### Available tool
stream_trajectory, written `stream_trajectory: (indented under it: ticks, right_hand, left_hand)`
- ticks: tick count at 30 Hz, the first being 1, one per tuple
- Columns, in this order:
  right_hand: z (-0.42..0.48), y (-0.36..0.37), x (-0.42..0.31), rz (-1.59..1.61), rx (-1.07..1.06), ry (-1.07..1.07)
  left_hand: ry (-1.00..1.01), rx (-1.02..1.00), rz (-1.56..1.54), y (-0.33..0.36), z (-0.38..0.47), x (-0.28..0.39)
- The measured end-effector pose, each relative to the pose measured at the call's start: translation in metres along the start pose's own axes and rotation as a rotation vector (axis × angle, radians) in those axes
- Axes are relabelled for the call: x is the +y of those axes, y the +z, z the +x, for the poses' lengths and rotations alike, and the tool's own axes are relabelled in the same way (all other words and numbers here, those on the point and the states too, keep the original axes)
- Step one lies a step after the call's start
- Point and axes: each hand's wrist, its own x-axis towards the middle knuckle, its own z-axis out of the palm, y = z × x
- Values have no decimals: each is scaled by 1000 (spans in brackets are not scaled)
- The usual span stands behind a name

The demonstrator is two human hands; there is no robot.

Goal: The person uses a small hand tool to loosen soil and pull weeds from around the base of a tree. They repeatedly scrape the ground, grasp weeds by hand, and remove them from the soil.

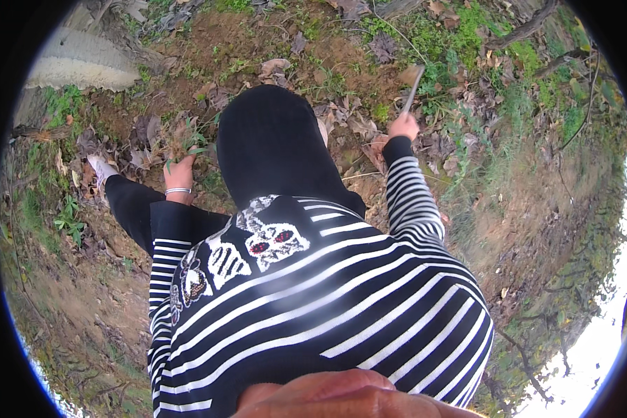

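Observation:
My left hand [181,168], with a bracelet at the wrist, grips a clump of weeds [180,137]. Green blades and dry stalks stick out past the fingers. Off to the right, my right hand [404,126] is closed around a small hand tool [413,90] with a slim shaft and a flat head. The head is blurred, so its exact kind cannot be told. It is over soil and low green plants; whether it touches them is unclear. Between my hands is my bent knee [271,136] in black trousers.
Dry leaves [363,128] and green weeds [439,78] cover the brown soil [214,42]. A pale rounded block or trunk base [83,65] stands at upper left. Woody branches [525,28] reach in at upper right. A leafy plant [70,219] grows at left.

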Motion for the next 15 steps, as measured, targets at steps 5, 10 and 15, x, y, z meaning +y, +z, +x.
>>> stream_trajectory:
  ticks: [5, 10, 15]
  right_hand:
    - [88, 26, -21, -63, -9, 185]
    - [24, 61, 41, -798, -281, -274]
    - [-14, 58, 62, 182, -198, 359]
  left_hand:
    - [46, -30, -59, 1, 5, -5]
    - [53, -20, -71, 6, 9, -8]
    - [59, -86, -42, 8, 3, -3]
